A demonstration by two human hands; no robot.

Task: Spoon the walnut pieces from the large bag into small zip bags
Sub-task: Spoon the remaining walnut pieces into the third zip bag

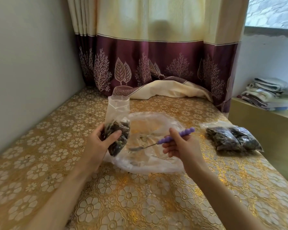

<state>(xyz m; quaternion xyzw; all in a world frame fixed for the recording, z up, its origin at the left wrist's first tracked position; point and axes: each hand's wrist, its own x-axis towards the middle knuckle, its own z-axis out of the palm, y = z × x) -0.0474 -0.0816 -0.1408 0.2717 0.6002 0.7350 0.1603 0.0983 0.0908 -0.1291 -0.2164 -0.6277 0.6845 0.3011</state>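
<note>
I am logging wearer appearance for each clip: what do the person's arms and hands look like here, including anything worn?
Both forearms are bare as far as the frame shows, with no sleeve in view. The left hand and right hand wear no gloves, and no rings, watch or bracelet show on the visible sides. Fingernails look short and unpainted where they can be seen.

One large clear bag (150, 143) lies flattened on the tabletop (140, 196). Three small zip bags hold dark walnut pieces: one (117, 130) stands upright at the large bag's left edge, and two filled ones, (221, 138) and (246, 138), lie side by side, touching, to the right of the large bag. There is one spoon (156, 143) with a purple handle above the large bag. Two hands show, the left hand (101, 143) and the right hand (181, 146). One curtain (156, 55) hangs behind the large bag, and one stack of folded cloths (266, 93) sits far to its right.
</note>
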